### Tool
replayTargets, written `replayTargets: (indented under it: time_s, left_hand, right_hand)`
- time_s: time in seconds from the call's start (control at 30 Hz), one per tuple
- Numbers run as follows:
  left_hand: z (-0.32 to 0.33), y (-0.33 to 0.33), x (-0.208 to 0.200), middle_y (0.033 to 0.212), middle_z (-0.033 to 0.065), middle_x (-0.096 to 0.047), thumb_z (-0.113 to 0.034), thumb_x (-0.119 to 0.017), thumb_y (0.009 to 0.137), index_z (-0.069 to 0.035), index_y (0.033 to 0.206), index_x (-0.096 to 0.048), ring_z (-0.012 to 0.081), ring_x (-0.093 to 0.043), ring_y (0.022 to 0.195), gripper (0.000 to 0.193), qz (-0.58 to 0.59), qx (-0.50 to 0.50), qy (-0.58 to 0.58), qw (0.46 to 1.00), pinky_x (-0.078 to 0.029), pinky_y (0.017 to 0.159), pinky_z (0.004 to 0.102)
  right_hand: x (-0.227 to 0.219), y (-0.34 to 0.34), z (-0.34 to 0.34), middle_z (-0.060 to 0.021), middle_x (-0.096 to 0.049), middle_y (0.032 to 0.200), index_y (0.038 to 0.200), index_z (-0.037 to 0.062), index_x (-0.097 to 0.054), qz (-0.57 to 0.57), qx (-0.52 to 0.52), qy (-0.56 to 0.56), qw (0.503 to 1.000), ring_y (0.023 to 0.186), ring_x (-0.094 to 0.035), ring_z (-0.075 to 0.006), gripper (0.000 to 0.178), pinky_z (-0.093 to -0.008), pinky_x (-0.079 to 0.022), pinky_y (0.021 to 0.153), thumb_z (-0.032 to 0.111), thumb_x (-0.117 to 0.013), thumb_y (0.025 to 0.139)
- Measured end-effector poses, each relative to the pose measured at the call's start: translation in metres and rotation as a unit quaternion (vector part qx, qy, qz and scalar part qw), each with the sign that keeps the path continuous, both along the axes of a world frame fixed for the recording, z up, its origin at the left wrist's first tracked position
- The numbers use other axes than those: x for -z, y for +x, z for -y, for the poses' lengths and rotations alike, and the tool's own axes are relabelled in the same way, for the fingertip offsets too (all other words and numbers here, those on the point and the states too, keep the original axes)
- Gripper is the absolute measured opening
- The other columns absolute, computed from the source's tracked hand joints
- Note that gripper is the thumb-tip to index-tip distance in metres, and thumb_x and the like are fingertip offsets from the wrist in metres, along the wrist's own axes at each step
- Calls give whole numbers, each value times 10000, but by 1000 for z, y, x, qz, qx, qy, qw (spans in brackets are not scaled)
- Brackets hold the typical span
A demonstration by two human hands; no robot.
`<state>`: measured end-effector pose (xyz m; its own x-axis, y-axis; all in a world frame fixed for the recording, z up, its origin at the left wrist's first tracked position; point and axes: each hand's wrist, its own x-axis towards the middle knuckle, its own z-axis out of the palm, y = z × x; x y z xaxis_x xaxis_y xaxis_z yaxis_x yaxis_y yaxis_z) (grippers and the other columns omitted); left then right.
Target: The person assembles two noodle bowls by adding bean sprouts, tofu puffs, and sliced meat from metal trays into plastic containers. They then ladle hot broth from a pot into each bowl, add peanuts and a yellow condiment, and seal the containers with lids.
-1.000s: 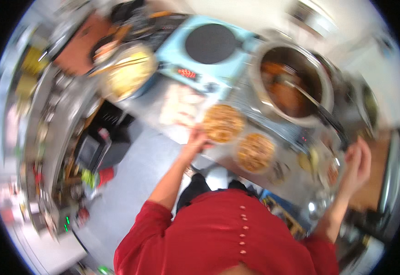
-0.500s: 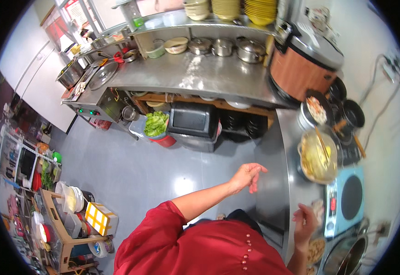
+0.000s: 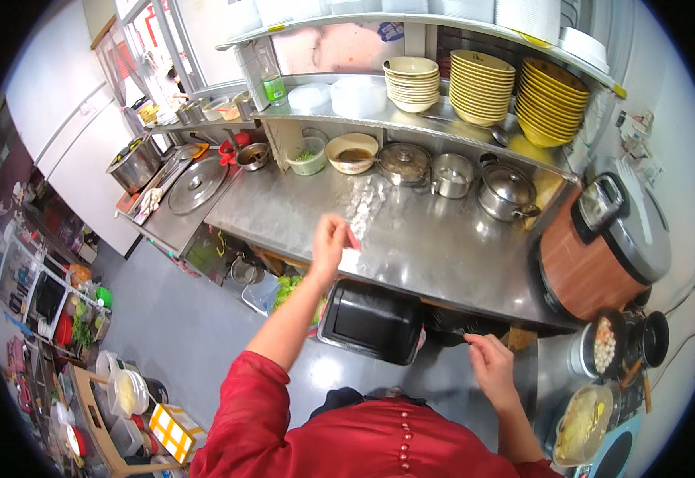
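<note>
My left hand (image 3: 331, 243) is raised over the front edge of the steel counter (image 3: 284, 211), its fingers loosely bent and nothing visible in them. Lower and to the right, my right hand (image 3: 491, 362) hangs in front of the counter with its fingers partly stretched and no object seen in it. Beneath and between the hands stands a bin with a black lid (image 3: 371, 323). At the back of the counter are a cream bowl of brown liquid (image 3: 352, 153), a green-tinted tub (image 3: 308, 156), a lidded pan (image 3: 405, 163), a small pot (image 3: 452, 175) and a lidded pot (image 3: 507, 191).
Stacks of yellow bowls (image 3: 481, 88) fill the shelf above. A large rice cooker (image 3: 594, 247) occupies the right corner, near a pan of pale pieces (image 3: 605, 344) and a tub of yellowish food (image 3: 580, 426). Leafy greens (image 3: 287, 293) sit below the counter; a polystyrene box (image 3: 174, 432) is at lower left.
My body has turned rightward-to-left and moved nearer the back counter. My left hand has risen to its edge; my right hand has left the side counter's front and come forward.
</note>
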<state>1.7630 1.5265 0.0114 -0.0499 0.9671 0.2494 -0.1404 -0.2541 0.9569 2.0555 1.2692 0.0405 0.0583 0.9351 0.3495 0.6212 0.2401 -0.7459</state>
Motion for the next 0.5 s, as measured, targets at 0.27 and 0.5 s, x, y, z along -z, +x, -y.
replayTargets:
  time_s: [0.27, 0.5]
  left_hand:
    - [-321, -144, -77, 1191, 56, -649, -93, -672, 812, -182, 1195, -663, 299, -579, 1081, 393, -523, -196, 289, 777, -464, 945, 379]
    - [-464, -155, -97, 968, -29, -671, -231, -764, 699, -220, 937, -750, 223, -554, 945, 238, -619, -213, 276, 703, -400, 846, 398]
  right_hand:
    - [32, -124, -130, -96, -616, 775, 1026, 73, -679, 20, 16, -22, 999, 616, -605, -255, 190, -322, -485, 557, 20, -632, 850]
    - [45, -222, -168, -99, -629, 793, 1027, 88, -681, -37, 138, -170, 975, 629, -620, -266, 185, -339, -494, 560, 54, -651, 848]
